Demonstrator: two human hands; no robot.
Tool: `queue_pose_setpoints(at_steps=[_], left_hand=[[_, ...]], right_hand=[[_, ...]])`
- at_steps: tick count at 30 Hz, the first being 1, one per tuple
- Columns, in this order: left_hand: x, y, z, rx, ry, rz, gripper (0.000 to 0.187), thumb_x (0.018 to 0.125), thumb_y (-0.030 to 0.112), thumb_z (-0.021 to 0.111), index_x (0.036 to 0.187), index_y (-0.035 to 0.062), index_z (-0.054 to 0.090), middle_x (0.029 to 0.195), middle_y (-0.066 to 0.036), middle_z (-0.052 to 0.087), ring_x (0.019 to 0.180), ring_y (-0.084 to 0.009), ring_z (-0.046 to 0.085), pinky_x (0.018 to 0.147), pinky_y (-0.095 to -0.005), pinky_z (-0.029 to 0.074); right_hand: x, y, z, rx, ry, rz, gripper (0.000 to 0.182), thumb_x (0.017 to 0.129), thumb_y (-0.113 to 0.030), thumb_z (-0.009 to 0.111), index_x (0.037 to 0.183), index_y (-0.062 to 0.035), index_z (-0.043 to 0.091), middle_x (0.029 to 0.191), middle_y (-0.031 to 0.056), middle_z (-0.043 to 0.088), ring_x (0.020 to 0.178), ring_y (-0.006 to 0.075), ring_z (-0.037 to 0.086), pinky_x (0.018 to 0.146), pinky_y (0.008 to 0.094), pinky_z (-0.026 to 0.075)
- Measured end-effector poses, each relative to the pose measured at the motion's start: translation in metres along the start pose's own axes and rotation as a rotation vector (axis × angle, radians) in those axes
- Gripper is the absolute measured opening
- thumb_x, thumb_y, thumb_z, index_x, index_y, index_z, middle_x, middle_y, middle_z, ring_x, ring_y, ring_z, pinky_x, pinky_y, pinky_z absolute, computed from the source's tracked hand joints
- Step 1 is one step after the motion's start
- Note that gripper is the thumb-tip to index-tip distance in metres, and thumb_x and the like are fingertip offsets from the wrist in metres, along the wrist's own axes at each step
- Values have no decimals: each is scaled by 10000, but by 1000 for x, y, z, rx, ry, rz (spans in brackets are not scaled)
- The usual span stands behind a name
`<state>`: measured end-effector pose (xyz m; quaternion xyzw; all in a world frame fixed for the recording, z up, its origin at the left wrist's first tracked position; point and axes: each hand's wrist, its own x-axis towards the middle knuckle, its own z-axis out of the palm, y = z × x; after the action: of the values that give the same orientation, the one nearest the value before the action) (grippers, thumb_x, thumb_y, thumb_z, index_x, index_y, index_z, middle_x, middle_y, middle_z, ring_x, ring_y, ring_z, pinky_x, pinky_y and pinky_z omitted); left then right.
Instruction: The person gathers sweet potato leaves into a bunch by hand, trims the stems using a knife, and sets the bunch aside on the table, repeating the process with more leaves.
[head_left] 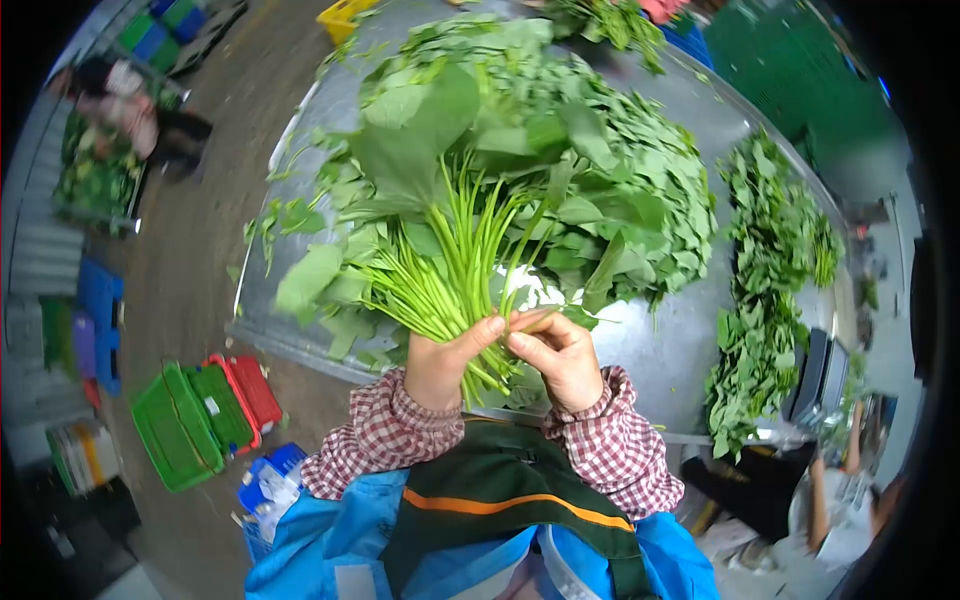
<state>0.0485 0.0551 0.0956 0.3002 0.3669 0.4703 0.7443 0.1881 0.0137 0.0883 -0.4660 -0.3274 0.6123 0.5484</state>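
Note:
My left hand (438,368) is wrapped round a bunch of leafy greens (437,290), held in front of my body over the table edge. Its long, thin green stems point down toward me, and the broad leaves fan out at the far end. Cut stem ends poke out below my fingers. Close by, my right hand (562,362) has thumb and forefinger pinched together at the right side of the stems, touching my left thumb. What lies between those fingertips is hidden. A small green leaf (580,317) shows just behind my right hand.
A large heap of leafy greens (650,190) covers the metal table (290,318) beyond the bunch. More greens (765,300) lie along the right edge, near a dark device (815,375). Green (170,430) and red (250,395) crates stand on the floor at left. Other people are at both sides.

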Motion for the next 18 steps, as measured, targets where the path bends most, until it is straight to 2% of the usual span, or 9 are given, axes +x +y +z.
queue_pose_setpoints(at_steps=[4, 8, 10, 12, 13, 15, 16, 17, 18], left_hand=[[8, -19, 59, -115, -47, -102, 270, 734, -78, 583, 989, -21, 516, 900, -97, 593, 811, -176, 592, 733, -277, 475], [-9, -52, 112, 35, -72, -212, 322, 756, 5, 582, 1057, -10, 471, 876, -128, 595, 771, -214, 596, 682, -312, 505], [-16, -54, 137, -16, -36, -219, 270, 779, 39, 583, 1026, 8, 480, 860, -117, 591, 764, -200, 587, 698, -320, 505], [-12, -65, 161, -14, -150, -86, 257, 789, 36, 578, 1028, 5, 489, 856, -111, 579, 768, -209, 575, 696, -320, 503], [-9, -69, 179, 65, -157, -12, 259, 779, 8, 575, 1025, -7, 492, 857, -120, 582, 766, -211, 578, 695, -321, 502], [-2, -86, 219, 258, -195, 129, 256, 767, -20, 575, 1014, -18, 506, 860, -126, 588, 765, -211, 581, 697, -314, 496], [1, -100, 237, 371, -216, 191, 249, 765, -20, 578, 1007, -17, 517, 862, -123, 592, 766, -209, 581, 699, -306, 493], [2, -112, 251, 497, -227, 242, 242, 763, -21, 582, 999, -17, 528, 865, -120, 595, 767, -207, 582, 701, -297, 489], [10, -134, 261, 766, -334, 368, 217, 796, 19, 546, 1012, -12, 544, 911, -104, 596, 792, -206, 581, 701, -296, 478]], right_hand=[[-33, -3, -54, 474, 267, 33, 146, 820, -140, 599, 874, -10, 560, 864, 71, 591, 799, 133, 563, 706, 257, 464], [-39, 10, -166, -229, 108, 219, 223, 831, -193, 568, 922, 10, 548, 739, 41, 585, 655, 98, 551, 590, 220, 457], [-51, 22, -217, -168, 198, 312, 261, 837, -216, 547, 938, 24, 547, 744, 73, 604, 669, 105, 573, 581, 222, 461], [-71, 12, -244, -648, 118, 526, 372, 827, -270, 554, 1029, 40, 514, 812, 130, 627, 743, 166, 612, 621, 270, 485], [-79, 22, -250, -1327, 183, 483, 537, 826, -276, 557, 1207, 50, 364, 851, 155, 630, 791, 216, 620, 688, 295, 484], [-94, 4, -270, -888, 223, 360, 716, 816, -268, 586, 1316, 34, 173, 1005, 184, 594, 897, 266, 596, 752, 344, 476], [-105, -13, -269, -168, 185, 112, 852, 771, -247, 653, 1341, 30, 84, 1215, 233, 446, 1097, 291, 480, 882, 372, 406], [-118, -45, -267, 160, 49, -170, 975, 727, -191, 699, 1353, 11, -21, 1325, 263, 272, 1218, 309, 328, 982, 386, 299], [-125, -58, -268, 76, 142, -375, 973, 731, -172, 690, 1354, 1, -37, 1329, 260, 264, 1226, 302, 314, 993, 374, 281]])
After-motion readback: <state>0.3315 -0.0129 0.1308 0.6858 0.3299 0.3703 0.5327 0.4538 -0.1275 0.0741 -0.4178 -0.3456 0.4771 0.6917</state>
